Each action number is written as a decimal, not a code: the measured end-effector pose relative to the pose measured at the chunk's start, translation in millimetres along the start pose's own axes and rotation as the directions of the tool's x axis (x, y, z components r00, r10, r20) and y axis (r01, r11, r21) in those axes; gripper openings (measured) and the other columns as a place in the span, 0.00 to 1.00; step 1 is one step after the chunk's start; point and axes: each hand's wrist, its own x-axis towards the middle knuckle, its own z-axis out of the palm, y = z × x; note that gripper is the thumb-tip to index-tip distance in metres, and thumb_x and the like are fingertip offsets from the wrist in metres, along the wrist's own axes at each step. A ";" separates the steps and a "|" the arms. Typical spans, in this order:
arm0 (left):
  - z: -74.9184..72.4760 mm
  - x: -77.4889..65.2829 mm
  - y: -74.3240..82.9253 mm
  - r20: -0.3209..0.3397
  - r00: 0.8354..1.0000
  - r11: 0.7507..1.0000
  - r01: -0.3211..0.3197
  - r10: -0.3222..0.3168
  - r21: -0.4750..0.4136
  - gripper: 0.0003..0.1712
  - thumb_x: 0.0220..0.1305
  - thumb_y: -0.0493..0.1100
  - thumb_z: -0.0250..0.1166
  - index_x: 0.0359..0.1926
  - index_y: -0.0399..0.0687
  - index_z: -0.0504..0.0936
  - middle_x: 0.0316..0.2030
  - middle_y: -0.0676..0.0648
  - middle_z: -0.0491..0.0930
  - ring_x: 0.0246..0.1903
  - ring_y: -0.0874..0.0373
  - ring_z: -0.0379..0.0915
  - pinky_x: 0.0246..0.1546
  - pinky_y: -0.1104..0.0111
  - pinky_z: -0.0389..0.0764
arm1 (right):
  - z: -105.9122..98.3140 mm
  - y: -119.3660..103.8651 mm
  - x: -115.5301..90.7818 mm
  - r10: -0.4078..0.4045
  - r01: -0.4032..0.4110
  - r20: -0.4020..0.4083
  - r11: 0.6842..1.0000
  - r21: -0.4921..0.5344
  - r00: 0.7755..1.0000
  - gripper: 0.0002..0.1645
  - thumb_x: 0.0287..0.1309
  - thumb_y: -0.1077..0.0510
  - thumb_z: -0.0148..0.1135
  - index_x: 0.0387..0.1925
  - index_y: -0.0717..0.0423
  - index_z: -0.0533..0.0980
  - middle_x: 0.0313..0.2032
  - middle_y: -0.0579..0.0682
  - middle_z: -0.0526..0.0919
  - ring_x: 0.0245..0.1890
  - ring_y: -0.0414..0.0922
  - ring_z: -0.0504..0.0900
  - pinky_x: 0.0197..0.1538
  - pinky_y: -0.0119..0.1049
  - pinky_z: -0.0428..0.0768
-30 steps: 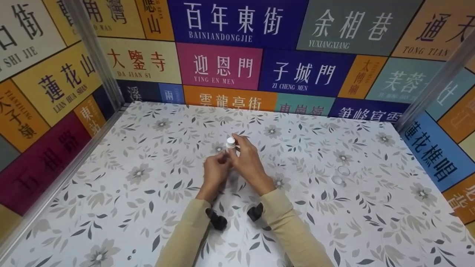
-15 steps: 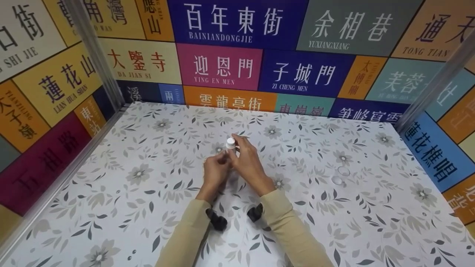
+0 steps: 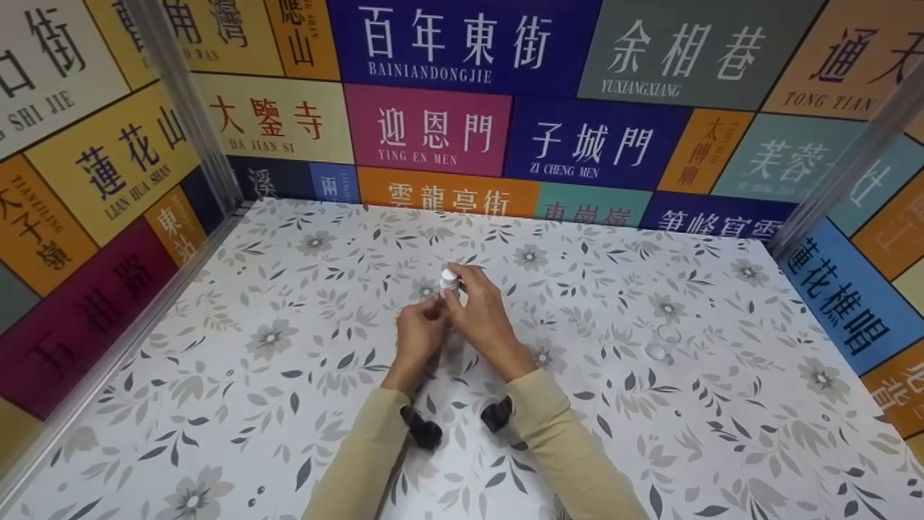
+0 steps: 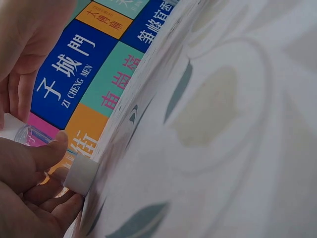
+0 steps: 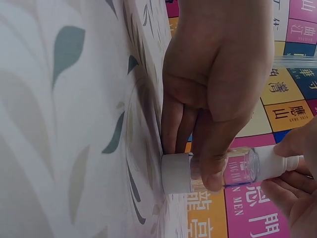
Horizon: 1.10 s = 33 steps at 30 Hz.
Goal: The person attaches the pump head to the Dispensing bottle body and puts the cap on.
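A slim clear bottle with a white part at each end stands upright between my hands at the middle of the table. My left hand grips its lower half, thumb along the clear wall, in both wrist views. Just above the patterned tabletop sits its wide white lower end. Higher up, my right hand pinches the stepped white top, fingers on one side and thumb on the other. In the head view my hands hide most of the clear body.
Two small round clear pieces lie on the white floral tabletop to the right of my hands. Walls with coloured lettered panels enclose the back and sides. A black wrist device sits at each cuff.
My right fingertips have shifted slightly at the white top, and a bit more white shows below its rim. My left hand and the clear pieces stay in place.
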 end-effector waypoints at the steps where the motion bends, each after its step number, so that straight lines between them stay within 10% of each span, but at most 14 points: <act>1: -0.2 -0.1 0.2 0.002 1.000 1.000 0.003 -0.003 -0.002 0.18 0.56 0.32 0.68 0.49 0.42 0.87 0.33 0.39 0.89 0.28 0.57 0.75 0.29 0.71 0.74 | 0.2 0.0 -0.2 -0.002 0.002 0.000 1.000 0.000 1.000 0.22 0.64 0.66 0.61 0.59 0.69 0.74 0.51 0.62 0.80 0.55 0.54 0.82 0.59 0.38 0.81; 33: 0.8 -1.2 -1.1 0.009 1.000 1.000 -0.005 0.005 -0.008 0.19 0.55 0.31 0.68 0.49 0.39 0.87 0.40 0.38 0.89 0.39 0.50 0.84 0.43 0.61 0.82 | 1.2 -0.7 -0.4 0.009 -0.011 -0.031 0.999 -0.046 0.999 0.24 0.63 0.64 0.62 0.59 0.69 0.73 0.51 0.63 0.82 0.53 0.55 0.83 0.56 0.41 0.83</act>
